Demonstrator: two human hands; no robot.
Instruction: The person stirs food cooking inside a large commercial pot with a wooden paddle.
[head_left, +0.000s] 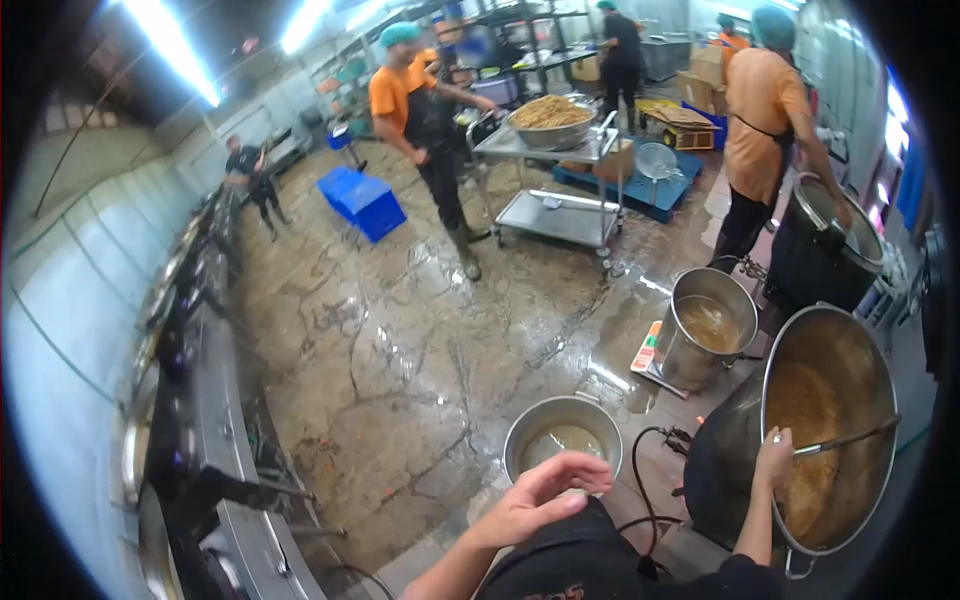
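The largest thing at work is the vat [852, 362], at the person's right side, its mouth facing up toward the head and brown food [800, 405] inside. The step in hand looks like working that food with the rod [850, 435], which crosses the mouth. The right hand [773, 461] grips the rod's near end, fingers wrapped around it at the vat's near edge; the left hand [552, 492] holds nothing, fingers loosely spread, in line with the basin. The next move likely calls for a firm right grip and perhaps the left hand's help. Counted, largest first: at least five other people; one trolley [560, 214]; one vat; one black pot [815, 262] beyond it; one steel pot [683, 362], holding liquid; one basin [512, 440] on the floor, with cloudy liquid; one heaped bowl [552, 140] on the trolley; one rod.
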